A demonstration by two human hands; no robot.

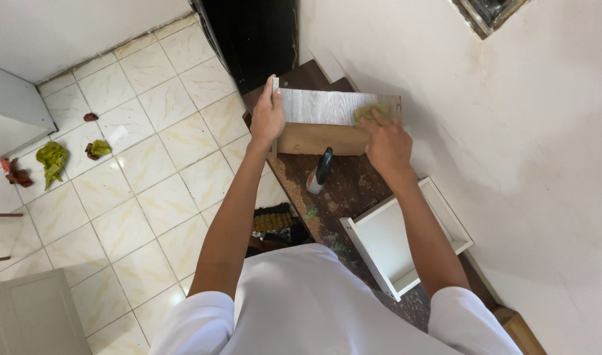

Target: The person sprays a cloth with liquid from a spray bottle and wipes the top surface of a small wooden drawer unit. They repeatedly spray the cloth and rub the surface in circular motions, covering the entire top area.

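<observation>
Both hands work at a grey wood panel [327, 108] near the top centre: the left hand [268, 117] grips its left edge, the right hand [386, 143] presses a yellow cloth [370, 112] onto it. Below lie a brush [319, 171] and, lower right, a white drawer [406, 236].

We see no labels, signs or screens. Nearest to a pkg: crumpled green wrapper [52, 161] on floor tiles at 9 o'clock, smaller green one [100, 147] beside.
</observation>
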